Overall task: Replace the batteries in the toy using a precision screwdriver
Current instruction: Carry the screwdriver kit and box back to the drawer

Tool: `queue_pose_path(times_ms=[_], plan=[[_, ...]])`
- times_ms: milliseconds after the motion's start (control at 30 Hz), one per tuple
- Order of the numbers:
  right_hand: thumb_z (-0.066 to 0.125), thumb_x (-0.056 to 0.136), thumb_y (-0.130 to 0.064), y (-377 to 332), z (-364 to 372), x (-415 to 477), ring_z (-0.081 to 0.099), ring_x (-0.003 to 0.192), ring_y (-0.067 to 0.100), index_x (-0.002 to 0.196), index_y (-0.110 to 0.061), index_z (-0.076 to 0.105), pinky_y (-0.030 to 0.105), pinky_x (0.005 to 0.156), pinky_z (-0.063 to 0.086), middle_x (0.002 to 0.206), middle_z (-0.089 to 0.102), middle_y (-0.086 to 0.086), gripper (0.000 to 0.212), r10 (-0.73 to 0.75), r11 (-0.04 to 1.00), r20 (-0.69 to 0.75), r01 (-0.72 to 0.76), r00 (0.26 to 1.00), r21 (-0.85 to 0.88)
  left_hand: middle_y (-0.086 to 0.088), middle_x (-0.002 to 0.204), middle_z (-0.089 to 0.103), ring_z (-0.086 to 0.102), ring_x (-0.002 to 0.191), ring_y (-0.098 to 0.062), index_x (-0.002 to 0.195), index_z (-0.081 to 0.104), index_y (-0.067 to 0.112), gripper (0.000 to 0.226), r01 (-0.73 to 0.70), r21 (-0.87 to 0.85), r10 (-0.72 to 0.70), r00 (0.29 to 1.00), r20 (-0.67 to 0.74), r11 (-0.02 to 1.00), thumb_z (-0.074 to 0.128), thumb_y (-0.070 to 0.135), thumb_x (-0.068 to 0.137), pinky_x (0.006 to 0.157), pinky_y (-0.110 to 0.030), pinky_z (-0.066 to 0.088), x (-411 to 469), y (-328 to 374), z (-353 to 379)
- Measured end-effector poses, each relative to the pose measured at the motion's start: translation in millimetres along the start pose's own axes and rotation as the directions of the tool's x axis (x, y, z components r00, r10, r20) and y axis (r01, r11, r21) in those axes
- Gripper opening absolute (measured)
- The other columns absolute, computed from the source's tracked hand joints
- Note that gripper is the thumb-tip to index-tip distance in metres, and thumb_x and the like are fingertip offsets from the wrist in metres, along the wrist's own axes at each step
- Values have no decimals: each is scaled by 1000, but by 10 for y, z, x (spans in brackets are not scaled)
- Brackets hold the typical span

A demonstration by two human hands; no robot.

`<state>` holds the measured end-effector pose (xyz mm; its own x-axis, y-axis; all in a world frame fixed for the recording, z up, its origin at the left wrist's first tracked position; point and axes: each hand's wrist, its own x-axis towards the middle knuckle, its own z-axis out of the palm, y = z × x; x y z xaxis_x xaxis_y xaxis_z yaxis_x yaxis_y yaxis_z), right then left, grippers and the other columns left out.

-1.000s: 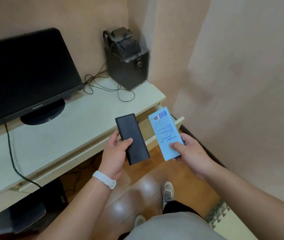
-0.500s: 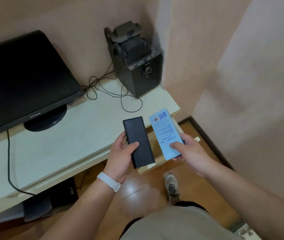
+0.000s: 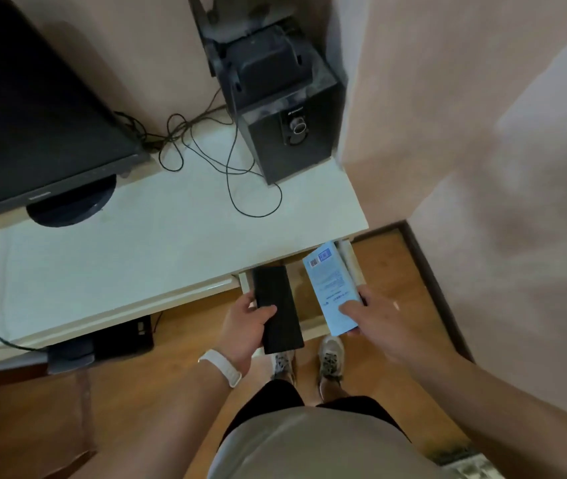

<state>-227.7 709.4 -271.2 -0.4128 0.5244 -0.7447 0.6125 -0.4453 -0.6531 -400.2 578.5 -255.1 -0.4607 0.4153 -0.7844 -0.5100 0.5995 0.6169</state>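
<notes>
Watching the head cam feed here. The left hand (image 3: 247, 326) is gripping a flat black case (image 3: 277, 305) by its near half, with the thumb lying across the front and the fingers curling round behind. The right hand (image 3: 375, 321) is pinching a light blue box (image 3: 328, 285) that has a barcode at its far end, thumb on top, fingers underneath. I can't tell what's inside either one.

Both are hanging side by side, not touching, over an open drawer (image 3: 350, 262) sticking out under the near right corner of the white table (image 3: 137, 257). On the table, a black monitor (image 3: 33, 115) is sitting at the left and a black speaker (image 3: 292, 140) at the far right by the wall, with thin cables (image 3: 226, 167) looping between them. A white wristband (image 3: 221, 368) is showing on the left wrist, and two sneakers (image 3: 330, 357) are standing on the wooden floor (image 3: 389, 271) right below the hands.
</notes>
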Motion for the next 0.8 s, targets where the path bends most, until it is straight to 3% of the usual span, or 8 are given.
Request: queue_pose_path(times_ms=[133, 233, 333, 433, 533, 667, 800], plan=[[56, 92, -19, 69, 53, 279, 65, 98, 19, 115, -15, 54, 36, 75, 61, 113, 63, 3, 24, 74, 994, 12, -73, 997, -83, -10, 105, 69, 70, 86, -21, 121, 55, 14, 27, 110, -16, -110, 994, -25, 994, 55, 6, 96, 66, -34, 58, 312, -133, 42], [55, 93, -20, 75, 89, 494, 63, 104, 22, 118, -16, 52, 31, 75, 61, 118, 61, 3, 25, 120, 984, 25, -115, 992, -134, -10, 105, 69, 69, 89, -24, 113, 56, 15, 20, 155, -19, -155, 988, -26, 988, 55, 5, 96, 65, -33, 57, 562, -217, 70], [54, 94, -19, 61, 93, 697, 59, 107, 24, 117, -15, 50, 29, 76, 59, 118, 59, 4, 24, 157, 977, 24, -152, 987, -153, -9, 107, 71, 71, 92, -26, 116, 59, 17, 22, 162, -38, -163, 986, -26, 986, 57, 8, 95, 68, -39, 60, 802, -300, 105], [55, 95, -20, 58, 113, 899, 59, 105, 23, 115, -19, 49, 33, 81, 58, 115, 58, 3, 22, 200, 963, 22, -192, 980, -188, -4, 109, 72, 70, 96, -23, 115, 62, 22, 24, 128, -12, -128, 991, -29, 992, 57, 9, 94, 81, -45, 60, 1009, -369, 170], [57, 93, -21, 67, 164, 1078, 59, 107, 24, 123, -19, 49, 35, 85, 57, 120, 59, 3, 30, 215, 945, 5, -206, 977, -254, 3, 107, 71, 69, 96, -20, 117, 59, 27, 31, 76, 16, -74, 995, -73, 997, 58, 10, 92, 86, -48, 58, 1200, -425, 273], [56, 93, -14, 98, 268, 1244, 56, 116, 26, 130, -18, 47, 29, 80, 50, 128, 58, 4, 39, 207, 921, -19, -201, 978, -334, 5, 113, 65, 65, 96, -14, 130, 48, 33, 44, 52, 86, -41, 991, -127, 995, 53, 7, 94, 83, -39, 59, 1394, -474, 398], [52, 94, -8, 161, 320, 1326, 54, 119, 29, 131, -17, 44, 36, 87, 55, 130, 55, 7, 39, 207, 905, -22, -200, 978, -375, 6, 116, 61, 60, 94, -9, 139, 41, 37, 54, 68, 140, -41, 981, -188, 988, 50, 6, 95, 74, -26, 52, 1505, -586, 452]])
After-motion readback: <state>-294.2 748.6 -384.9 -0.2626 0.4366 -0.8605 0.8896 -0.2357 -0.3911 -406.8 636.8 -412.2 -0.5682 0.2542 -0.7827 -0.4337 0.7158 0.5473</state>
